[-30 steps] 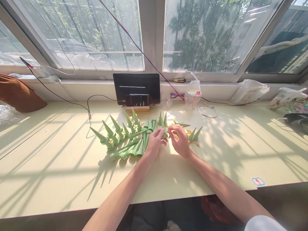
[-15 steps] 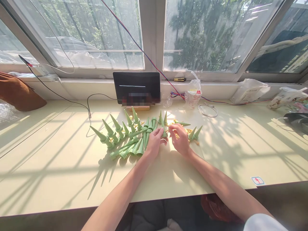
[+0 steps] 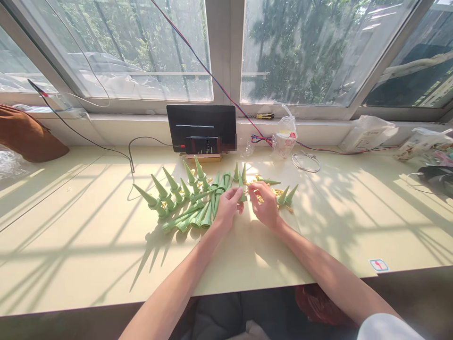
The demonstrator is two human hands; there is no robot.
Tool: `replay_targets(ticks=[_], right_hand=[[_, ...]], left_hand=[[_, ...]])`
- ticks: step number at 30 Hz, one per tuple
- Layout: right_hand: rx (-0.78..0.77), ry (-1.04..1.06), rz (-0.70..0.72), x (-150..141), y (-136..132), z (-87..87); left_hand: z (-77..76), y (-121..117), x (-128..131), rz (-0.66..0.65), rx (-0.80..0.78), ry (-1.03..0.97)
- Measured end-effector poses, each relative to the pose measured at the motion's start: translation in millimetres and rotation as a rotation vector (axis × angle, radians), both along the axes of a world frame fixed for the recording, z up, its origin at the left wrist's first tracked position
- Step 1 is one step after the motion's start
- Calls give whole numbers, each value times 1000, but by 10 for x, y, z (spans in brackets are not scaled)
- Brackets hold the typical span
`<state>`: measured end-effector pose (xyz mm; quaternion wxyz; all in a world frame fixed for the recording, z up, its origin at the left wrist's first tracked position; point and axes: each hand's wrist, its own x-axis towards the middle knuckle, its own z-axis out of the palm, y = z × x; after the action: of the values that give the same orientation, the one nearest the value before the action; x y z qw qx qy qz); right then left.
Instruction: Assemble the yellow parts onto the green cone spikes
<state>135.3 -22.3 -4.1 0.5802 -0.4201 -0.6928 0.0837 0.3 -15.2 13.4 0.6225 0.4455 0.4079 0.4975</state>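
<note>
My left hand (image 3: 230,205) is closed around a green plastic spike (image 3: 242,193), its tapered point upward. Just to its right, my right hand (image 3: 262,200) has thumb and fingers pinched together; anything between them is too small to make out. Several green spikes (image 3: 203,217) lie in a pile left of my left hand. Farther left stand more spikes (image 3: 155,204), points up, on collared bases. Small yellow pieces (image 3: 260,197) lie scattered behind and beside my right hand, with two more spikes (image 3: 287,196) at the right.
A dark tablet (image 3: 201,120) leans by the window, with a phone (image 3: 202,145) on a wooden stand before it. A bagged cup (image 3: 285,139), a coiled white cable (image 3: 306,163) and plastic packages (image 3: 368,134) sit along the back. A sticker (image 3: 379,265) marks the table's front edge.
Both hands keep nearly the same place and grip. The view has shifted very slightly, and the fingers have moved only a little.
</note>
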Motion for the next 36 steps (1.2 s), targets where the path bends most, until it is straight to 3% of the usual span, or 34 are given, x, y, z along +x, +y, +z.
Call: replay_targets(ticks=[23,36], right_hand=[[-109,142,51,3,26,-75],[-87,38,-34,32,2,-29]], left_hand=[[-16,3,-12,23,35,49],[0,-6,-29,20,32,85]])
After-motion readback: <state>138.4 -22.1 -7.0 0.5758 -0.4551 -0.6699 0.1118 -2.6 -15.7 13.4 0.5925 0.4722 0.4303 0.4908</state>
